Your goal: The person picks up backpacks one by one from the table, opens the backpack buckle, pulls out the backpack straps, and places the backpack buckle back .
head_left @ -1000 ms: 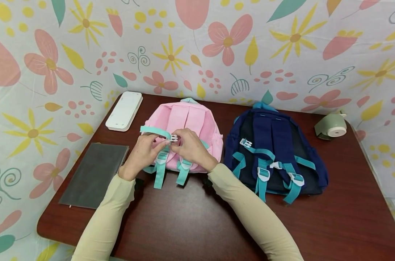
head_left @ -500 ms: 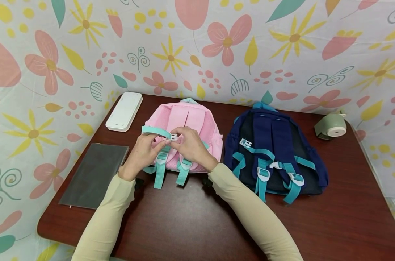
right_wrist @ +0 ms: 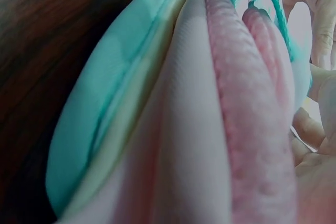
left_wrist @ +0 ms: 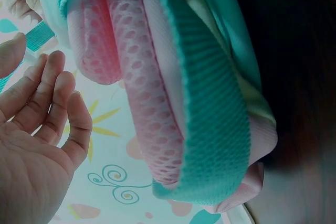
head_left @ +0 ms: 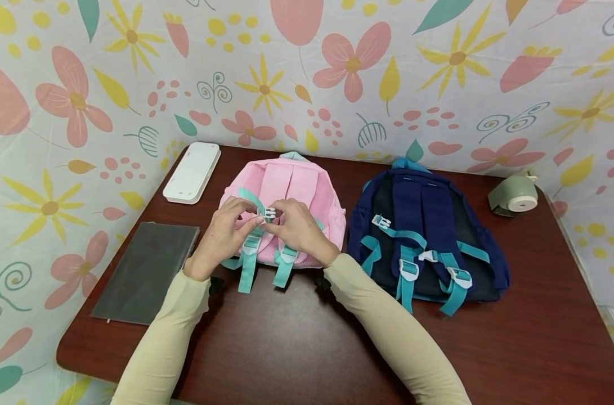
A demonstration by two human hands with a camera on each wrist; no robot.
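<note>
A pink backpack (head_left: 288, 174) lies on the table with its straps upward, in front of both hands. Over it, my left hand (head_left: 220, 236) pinches a turquoise strap (head_left: 251, 198) beside a white side-release buckle (head_left: 269, 213). My right hand (head_left: 300, 228) holds that buckle between thumb and forefinger from the other side. The buckle's prongs point right. In the left wrist view the other fingers of my left hand (left_wrist: 42, 135) are loosely bent next to the backpack's pink mesh padding (left_wrist: 142, 77). The right wrist view shows the backpack's side (right_wrist: 194, 129), with my right hand (right_wrist: 315, 150) partly cut off.
To the right lies a navy backpack (head_left: 413, 214) with turquoise straps and white buckles. A green-and-white object (head_left: 511, 197) stands at the far right. On the left are a white case (head_left: 192, 171) and a dark flat folder (head_left: 147, 273). Patterned cloth covers the wall behind.
The free part of the turquoise strap has swung from pointing left to standing upward above my left hand. The left fingers have shifted slightly; the right hand stays nearly still.
</note>
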